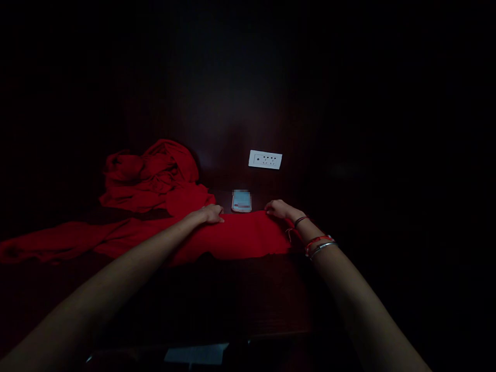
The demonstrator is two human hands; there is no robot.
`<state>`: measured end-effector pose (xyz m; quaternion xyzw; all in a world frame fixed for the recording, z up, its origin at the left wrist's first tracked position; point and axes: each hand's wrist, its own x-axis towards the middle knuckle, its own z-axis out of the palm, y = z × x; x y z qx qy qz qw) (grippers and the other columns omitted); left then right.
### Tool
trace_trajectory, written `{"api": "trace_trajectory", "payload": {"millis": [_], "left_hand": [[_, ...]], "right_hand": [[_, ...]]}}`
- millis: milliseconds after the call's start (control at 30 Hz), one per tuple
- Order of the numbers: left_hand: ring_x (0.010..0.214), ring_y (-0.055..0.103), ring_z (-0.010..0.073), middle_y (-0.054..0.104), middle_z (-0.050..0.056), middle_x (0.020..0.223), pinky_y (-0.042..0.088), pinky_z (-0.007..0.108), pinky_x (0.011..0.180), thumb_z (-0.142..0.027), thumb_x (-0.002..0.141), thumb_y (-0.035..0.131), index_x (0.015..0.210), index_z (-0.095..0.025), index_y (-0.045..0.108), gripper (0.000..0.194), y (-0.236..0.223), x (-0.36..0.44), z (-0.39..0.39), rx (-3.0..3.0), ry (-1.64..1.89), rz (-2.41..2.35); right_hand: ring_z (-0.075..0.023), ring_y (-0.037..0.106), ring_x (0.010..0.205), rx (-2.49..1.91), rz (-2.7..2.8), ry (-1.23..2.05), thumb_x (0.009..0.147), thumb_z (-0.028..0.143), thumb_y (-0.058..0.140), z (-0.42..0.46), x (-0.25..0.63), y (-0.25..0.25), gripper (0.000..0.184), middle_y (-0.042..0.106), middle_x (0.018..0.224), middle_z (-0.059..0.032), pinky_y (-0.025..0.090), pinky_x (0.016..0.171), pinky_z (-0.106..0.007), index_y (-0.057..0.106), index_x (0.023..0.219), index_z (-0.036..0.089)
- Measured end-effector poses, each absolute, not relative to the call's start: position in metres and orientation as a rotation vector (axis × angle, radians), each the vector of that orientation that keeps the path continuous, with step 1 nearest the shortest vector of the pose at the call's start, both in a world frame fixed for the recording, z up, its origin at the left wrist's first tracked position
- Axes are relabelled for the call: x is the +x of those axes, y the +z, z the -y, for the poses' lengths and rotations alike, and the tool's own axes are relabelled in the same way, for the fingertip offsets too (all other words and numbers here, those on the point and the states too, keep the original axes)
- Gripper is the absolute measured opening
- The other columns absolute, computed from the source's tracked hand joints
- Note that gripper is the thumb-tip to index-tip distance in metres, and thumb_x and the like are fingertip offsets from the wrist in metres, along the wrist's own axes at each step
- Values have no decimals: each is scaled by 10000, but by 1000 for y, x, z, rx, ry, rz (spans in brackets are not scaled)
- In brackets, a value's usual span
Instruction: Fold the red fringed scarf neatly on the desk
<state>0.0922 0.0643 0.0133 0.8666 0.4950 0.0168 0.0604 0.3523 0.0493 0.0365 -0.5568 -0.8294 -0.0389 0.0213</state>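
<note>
A red cloth (236, 235) is spread along a dark wooden surface, its right part fairly flat and its left part wrinkled. My left hand (211, 213) is at the far edge of the flat part, thumb and fingers closed on the fabric. At the far right corner, my right hand (279, 208) pinches the same edge; its fingertips are small and dim. Bracelets and a red string circle my right wrist. Between the hands, just beyond the cloth, lies a phone (242, 201) with its screen lit and partly blurred out.
A heap of crumpled red fabric (155, 170) rises at the back left; whether it joins the spread cloth I cannot tell. A white socket plate (265, 159) is on the dark back panel. Below the front edge, a pale sheet-like thing (196, 354) shows. Deep shadow covers both sides.
</note>
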Motion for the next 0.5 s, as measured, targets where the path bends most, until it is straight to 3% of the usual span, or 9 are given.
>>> {"api": "trace_trajectory", "payload": {"millis": [67, 233, 367, 500], "left_hand": [[724, 530, 154, 600, 41, 803, 388, 220, 618, -324, 693, 475, 793, -153, 573, 221, 17, 87, -69, 2619, 63, -1425], [675, 508, 133, 572, 3, 698, 365, 193, 570, -390, 737, 380, 723, -141, 563, 309, 37, 78, -87, 2557, 378, -1194], [716, 524, 145, 582, 24, 764, 380, 208, 613, -316, 750, 410, 800, -144, 574, 243, 30, 82, -99, 2690, 298, -1300], [868, 499, 192, 543, 83, 934, 373, 278, 746, -225, 725, 478, 946, -144, 554, 247, 6, 87, -87, 2796, 251, -1338]], "right_hand": [[-141, 566, 800, -1711, 2579, -125, 727, 168, 516, -50, 356, 35, 166, 636, 870, -38, 393, 699, -196, 628, 848, 180], [-123, 555, 747, -1710, 2510, -134, 782, 174, 437, -52, 364, 39, 183, 624, 859, -61, 379, 649, -186, 589, 876, 137], [-124, 551, 722, -1756, 2436, -132, 797, 160, 401, -54, 362, 29, 201, 617, 847, -70, 373, 628, -194, 559, 919, 133], [-151, 523, 837, -1748, 2394, -172, 794, 161, 404, -49, 356, 10, 204, 579, 932, -94, 365, 723, -229, 547, 937, 137]]}}
